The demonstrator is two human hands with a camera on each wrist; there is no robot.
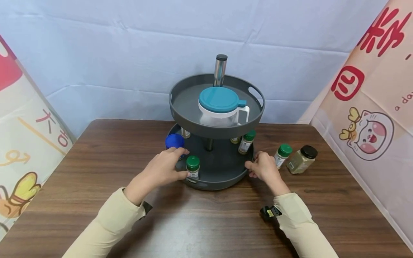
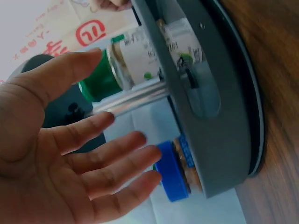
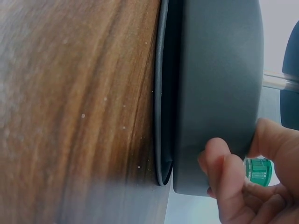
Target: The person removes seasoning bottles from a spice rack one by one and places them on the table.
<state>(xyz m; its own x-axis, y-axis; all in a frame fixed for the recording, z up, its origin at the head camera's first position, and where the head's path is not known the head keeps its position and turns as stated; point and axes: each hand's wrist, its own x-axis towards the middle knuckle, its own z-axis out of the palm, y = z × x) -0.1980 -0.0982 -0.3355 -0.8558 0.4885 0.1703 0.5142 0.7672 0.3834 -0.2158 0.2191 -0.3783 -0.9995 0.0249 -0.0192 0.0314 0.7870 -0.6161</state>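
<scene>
A dark grey two-tier turntable stands on the wooden table, its lower tray (image 1: 222, 170) holding several spice jars. My left hand (image 1: 161, 167) is at the tray's front left with fingers spread, beside a green-capped jar (image 1: 193, 165) and a blue-capped jar (image 1: 175, 141). The left wrist view shows that palm with nothing in it, the thumb overlapping the green cap (image 2: 100, 77). At the tray's right side, my right hand (image 1: 265, 167) pinches the wall, thumb at the rim and fingers curled against the outer face (image 3: 219, 93).
On the upper tray (image 1: 184, 104) sits a clear jug with a teal lid (image 1: 219, 99). More jars, including a green-capped one (image 1: 246, 141), stand at the lower tray's back. Right of the turntable are another green-capped jar (image 1: 282, 156) and a black-capped jar (image 1: 302, 160).
</scene>
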